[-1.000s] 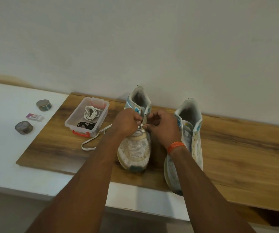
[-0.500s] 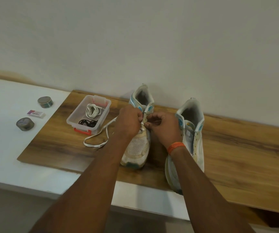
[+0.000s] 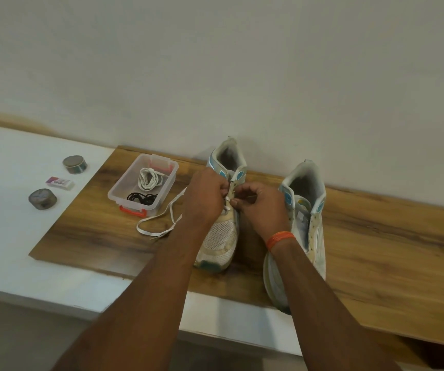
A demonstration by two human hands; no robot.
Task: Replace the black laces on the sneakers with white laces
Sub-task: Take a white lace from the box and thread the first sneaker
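Wooden board (image 3: 376, 236) laid on a white counter (image 3: 15, 236) against a plain pale wall; two sneakers stand on it, heels to the wall.

Item, left sneaker (image 3: 219, 236): mesh toe, white lace (image 3: 159, 223) partly threaded through the lower eyelets. Left hand (image 3: 204, 196) and right hand (image 3: 262, 207) are close together over the tongue, fingers curled, each pinching the lace near the eyelets. The free length trails off the shoe's left side and loops on the board.

Item, right sneaker (image 3: 305, 226): beside the first, eyelets bare, no lace seen.

Handling, judged: the lace is light, flat and limp, and will twist or slip back if slack; best gripped at the stiff tip to feed an eyelet. The shoe is light enough to slide, so one hand should steady it.

Item, clear plastic box (image 3: 124, 191), orange latches, lid off: holds a coiled white lace (image 3: 148, 179) at the far end and a bundled black lace (image 3: 142, 198) at the near end.

Sundries on the counter: two round tins (image 3: 75, 164), one small eraser (image 3: 59, 182).
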